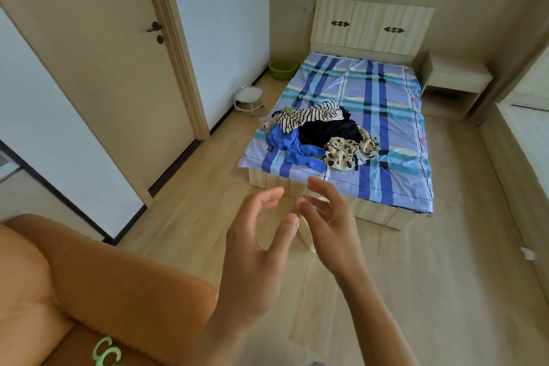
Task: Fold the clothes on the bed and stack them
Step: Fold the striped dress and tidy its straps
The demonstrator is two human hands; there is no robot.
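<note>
A loose heap of clothes lies near the foot of the bed, which has a blue and teal plaid sheet. The heap holds a bright blue garment, a black one, a black-and-white striped top and a cream piece with dark flowers. My left hand and my right hand are raised in front of me over the floor, well short of the bed. Both have fingers spread and hold nothing.
An orange sofa arm fills the lower left. A closed door is on the left wall. A white stool and a green basin stand left of the bed; a nightstand stands right of it.
</note>
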